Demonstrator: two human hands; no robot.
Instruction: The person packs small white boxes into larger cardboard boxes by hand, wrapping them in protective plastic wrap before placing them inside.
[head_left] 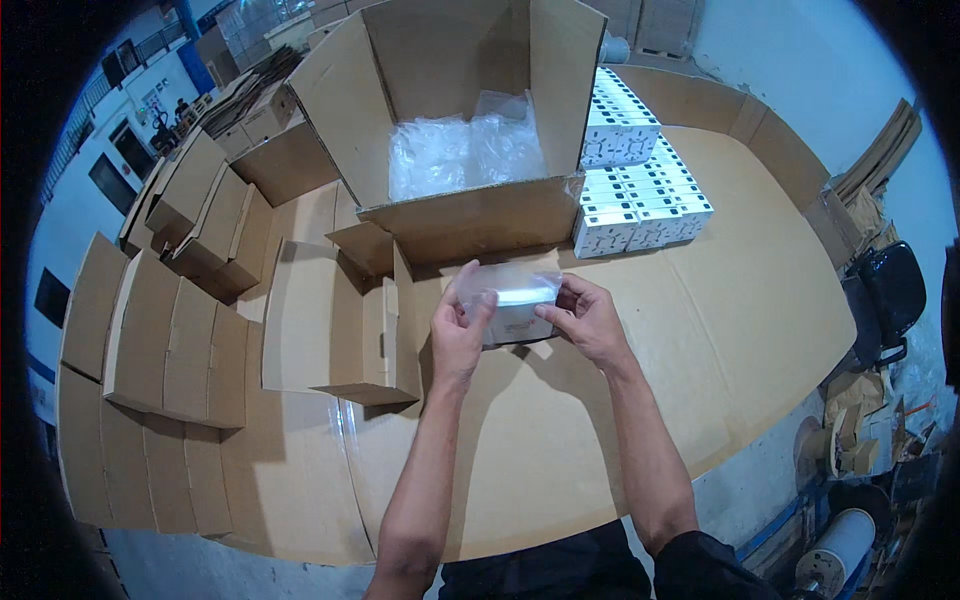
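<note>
My left hand [460,330] and right hand [592,318] pinch the bagged white box [518,318] from both sides; light, even pressure should prevent creasing.

Tbl [755,310] room past R hand [590,322], ctn [300,325] crowds L hand [458,335], big box [480,218] fwd

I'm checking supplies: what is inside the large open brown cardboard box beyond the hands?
Clear crumpled plastic, seemingly bags, lies inside that large brown cardboard box. The plastic hides the bottom, so anything beneath cannot be seen.
</note>
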